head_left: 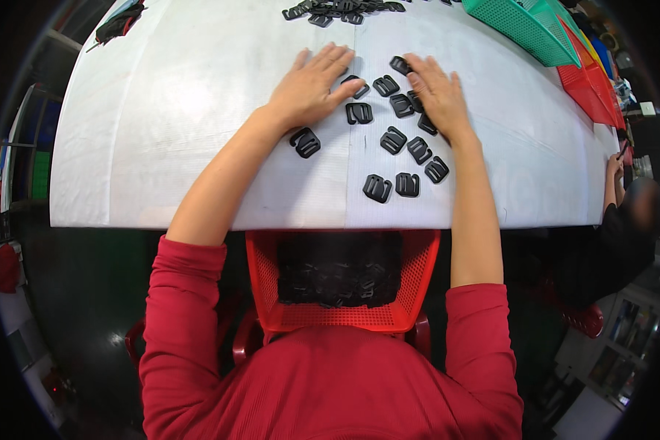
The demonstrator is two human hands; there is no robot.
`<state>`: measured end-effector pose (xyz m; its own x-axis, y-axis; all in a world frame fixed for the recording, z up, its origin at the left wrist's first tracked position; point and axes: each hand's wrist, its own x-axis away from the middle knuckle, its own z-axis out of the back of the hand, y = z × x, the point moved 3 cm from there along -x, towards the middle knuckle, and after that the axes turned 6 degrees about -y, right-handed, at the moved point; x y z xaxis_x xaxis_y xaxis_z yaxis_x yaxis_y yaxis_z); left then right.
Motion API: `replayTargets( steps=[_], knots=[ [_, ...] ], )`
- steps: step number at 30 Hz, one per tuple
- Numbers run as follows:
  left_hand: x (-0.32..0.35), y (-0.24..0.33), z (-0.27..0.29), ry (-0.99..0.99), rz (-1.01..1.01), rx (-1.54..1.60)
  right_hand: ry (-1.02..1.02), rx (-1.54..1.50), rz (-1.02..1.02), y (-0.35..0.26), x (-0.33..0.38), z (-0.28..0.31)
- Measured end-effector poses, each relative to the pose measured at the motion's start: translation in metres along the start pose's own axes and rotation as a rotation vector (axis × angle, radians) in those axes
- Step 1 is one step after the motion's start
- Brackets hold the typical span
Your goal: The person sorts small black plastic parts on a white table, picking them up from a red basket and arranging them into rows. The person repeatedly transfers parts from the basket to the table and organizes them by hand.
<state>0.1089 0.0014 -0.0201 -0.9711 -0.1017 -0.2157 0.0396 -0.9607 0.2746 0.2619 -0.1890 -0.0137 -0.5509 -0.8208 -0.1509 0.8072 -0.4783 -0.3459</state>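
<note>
Several black plastic strap buckles [359, 113] lie spread on the white-covered table [176, 125]. My left hand [309, 86] rests low over the tabletop, fingers stretched out, its thumb at a buckle [357, 83] that it partly hides. Among the buckles on the right is my right hand [440, 95], palm down and fingers extended. Its fingertips touch or nearly touch a buckle [400, 65], and it partly covers others. One buckle [305, 142] sits apart beside my left wrist. Nearer the front edge are more loose buckles [408, 185].
A pile of buckles [337, 9] lies at the far edge. Below the table's front edge, a red basket [345, 318] holds many black pieces. Green [524, 33] and red [590, 88] baskets stand at the far right. Another person [627, 227] sits to the right.
</note>
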Motion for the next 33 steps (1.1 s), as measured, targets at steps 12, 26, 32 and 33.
replayTargets(
  steps=[12,26,32,33],
  knots=[
    [0.075,0.100,-0.006,0.317,0.164,0.364,0.279,-0.516,-0.049,-0.105,0.084,-0.021],
    [0.164,0.127,0.047,-0.047,0.329,1.092,-0.003,-0.919,-0.105,-0.166,0.178,0.016],
    [0.094,-0.004,0.044,0.239,0.257,0.198,0.141,-0.362,-0.086,-0.068,0.079,0.016],
    [0.082,-0.026,0.040,0.203,0.309,0.094,0.152,-0.258,-0.074,-0.043,0.059,0.009]
  ],
)
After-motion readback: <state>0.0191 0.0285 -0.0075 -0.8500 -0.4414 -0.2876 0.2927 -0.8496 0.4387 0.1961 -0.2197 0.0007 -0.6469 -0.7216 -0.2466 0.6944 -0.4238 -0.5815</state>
